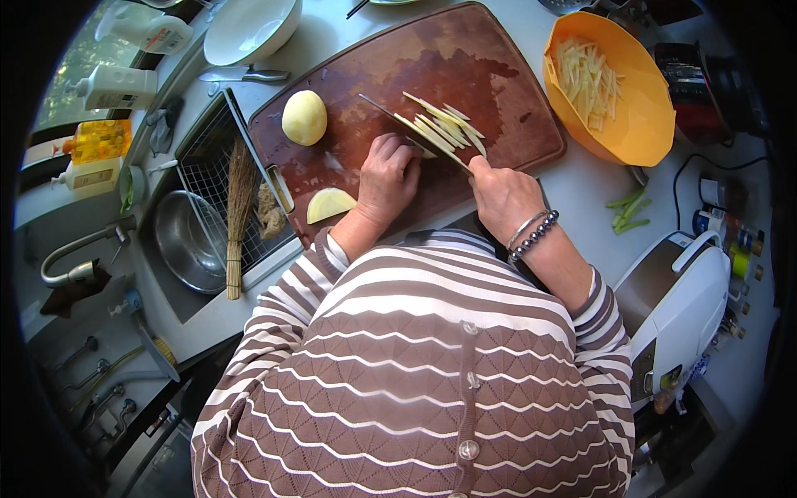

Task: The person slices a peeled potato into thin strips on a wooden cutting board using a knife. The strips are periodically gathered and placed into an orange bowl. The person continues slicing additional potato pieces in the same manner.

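Note:
A kitchen knife (416, 129) is gripped by its handle in my right hand (507, 196), its blade pointing up and left over the brown cutting board (529, 118). My left hand (389, 177), fingers bent, presses a potato piece (427, 153) against the board beside the blade; the hand and knife hide most of that piece. Right of the blade lie thin pale potato strips (449, 127). A whole peeled potato (304, 118) rests at the board's left, and a cut potato chunk (330, 205) lies near its lower left corner.
An orange bowl (647, 118) with potato strips stands right of the board, near green vegetable pieces (629, 210) and a white rice cooker (679, 299). A second knife (246, 75) and a white bowl (249, 31) are at upper left. Left is the sink with a straw brush (238, 211).

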Available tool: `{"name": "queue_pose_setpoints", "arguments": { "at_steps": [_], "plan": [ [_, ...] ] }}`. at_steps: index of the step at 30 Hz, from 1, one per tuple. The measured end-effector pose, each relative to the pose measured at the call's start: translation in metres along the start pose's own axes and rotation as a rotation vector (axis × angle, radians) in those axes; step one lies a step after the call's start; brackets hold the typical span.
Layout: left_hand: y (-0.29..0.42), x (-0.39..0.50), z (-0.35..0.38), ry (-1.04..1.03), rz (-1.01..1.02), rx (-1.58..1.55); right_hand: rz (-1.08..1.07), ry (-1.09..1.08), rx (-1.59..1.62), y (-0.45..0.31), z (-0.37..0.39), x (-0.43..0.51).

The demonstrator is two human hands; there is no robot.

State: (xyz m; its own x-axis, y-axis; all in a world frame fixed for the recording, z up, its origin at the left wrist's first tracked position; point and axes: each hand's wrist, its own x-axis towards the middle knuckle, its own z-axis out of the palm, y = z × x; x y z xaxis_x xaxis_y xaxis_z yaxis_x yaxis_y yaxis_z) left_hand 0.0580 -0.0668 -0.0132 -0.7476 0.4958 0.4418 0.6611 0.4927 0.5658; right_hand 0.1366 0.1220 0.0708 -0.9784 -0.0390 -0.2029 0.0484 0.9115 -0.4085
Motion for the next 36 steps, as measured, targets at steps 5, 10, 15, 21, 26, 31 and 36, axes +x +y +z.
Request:
{"name": "queue_pose_setpoints", "arguments": {
  "at_steps": [5, 10, 15, 21, 26, 31, 36],
  "plan": [
    [-0.001, 0.000, 0.001, 0.003, 0.003, -0.009, -0.008, 0.006, 0.020, 0.000, -0.003, -0.009],
    [0.002, 0.000, -0.001, -0.003, -0.023, -0.006, -0.039, 0.013, 0.046, -0.001, -0.005, -0.017],
    [0.002, 0.000, -0.001, -0.006, -0.020, -0.005, -0.024, -0.013, 0.008, -0.002, -0.001, -0.016],
    [0.000, -0.002, 0.001, -0.004, -0.025, 0.014, 0.018, -0.051, -0.072, -0.021, 0.000, -0.001],
    [-0.001, -0.002, 0.002, 0.012, -0.030, -0.013, 0.012, -0.041, -0.064, -0.034, 0.009, 0.017],
    [0.001, -0.002, 0.000, -0.004, -0.030, 0.020, 0.013, -0.041, -0.066, -0.026, 0.005, 0.015],
    [0.001, 0.000, -0.001, 0.001, -0.018, 0.013, 0.017, -0.037, -0.032, -0.006, 0.000, -0.002]
  ]
}}
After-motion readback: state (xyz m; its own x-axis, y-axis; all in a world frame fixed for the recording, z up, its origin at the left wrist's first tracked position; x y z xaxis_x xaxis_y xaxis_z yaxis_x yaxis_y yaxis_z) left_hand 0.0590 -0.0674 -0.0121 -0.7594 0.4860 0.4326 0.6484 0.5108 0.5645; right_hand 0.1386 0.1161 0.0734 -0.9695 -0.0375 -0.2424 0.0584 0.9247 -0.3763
